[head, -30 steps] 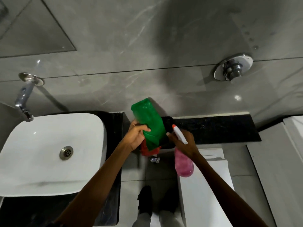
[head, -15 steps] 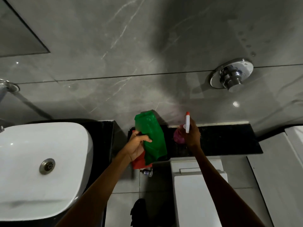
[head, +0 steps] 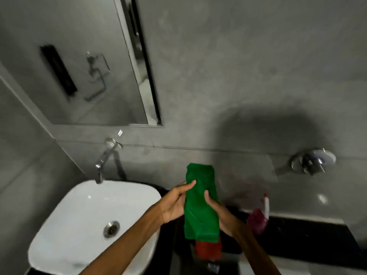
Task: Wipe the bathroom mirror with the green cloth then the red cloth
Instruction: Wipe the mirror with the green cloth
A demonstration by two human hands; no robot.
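Just right of the white basin (head: 83, 215), at about six o'clock in the view, both hands close on the green cloth (head: 200, 207): the left hand (head: 174, 203) pinches its left edge, the right hand (head: 220, 213) grips its right side. Behind it hangs the red cloth (head: 208, 249), held I cannot tell how, so it might slip to the floor as they separate. Up at eleven o'clock, the mirror (head: 79, 62) waits untouched, and wiping with both layers bunched would muddle the order.
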